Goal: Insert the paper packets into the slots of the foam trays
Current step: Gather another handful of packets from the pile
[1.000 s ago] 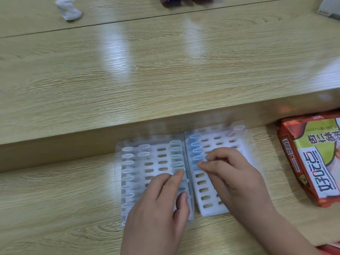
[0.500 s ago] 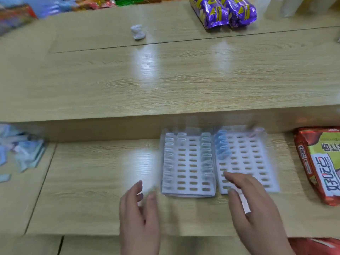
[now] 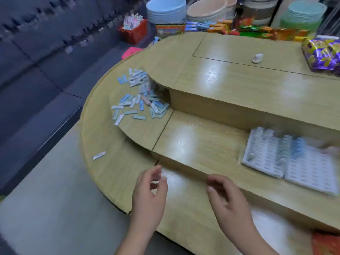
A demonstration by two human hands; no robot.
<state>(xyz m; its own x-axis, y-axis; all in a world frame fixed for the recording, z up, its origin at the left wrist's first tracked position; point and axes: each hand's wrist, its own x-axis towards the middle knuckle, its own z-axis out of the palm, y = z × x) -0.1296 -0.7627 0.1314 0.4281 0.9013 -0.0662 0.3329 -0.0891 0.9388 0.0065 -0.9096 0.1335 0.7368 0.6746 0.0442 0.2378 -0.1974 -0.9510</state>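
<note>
Two white foam trays lie side by side on the middle shelf of the wooden counter, the left tray (image 3: 263, 155) and the right tray (image 3: 312, 173), with a few packets standing in slots along their near columns. A heap of blue and white paper packets (image 3: 139, 100) lies on the shelf's rounded left end, and one stray packet (image 3: 99, 155) sits on the lower ledge. My left hand (image 3: 149, 196) and my right hand (image 3: 228, 203) hover over the lower ledge, left of the trays, fingers loosely curled and holding nothing.
A raised wooden top (image 3: 239, 76) rises behind the shelf, carrying a small white object (image 3: 257, 58) and purple snack bags (image 3: 323, 54). Stacked bowls (image 3: 165, 8) and snack boxes stand at the back. A grey floor and a dark sofa lie to the left.
Both hands have left the trays and moved left, down to the lower ledge. The view has swung left, so the trays now sit at the right and the packet heap shows.
</note>
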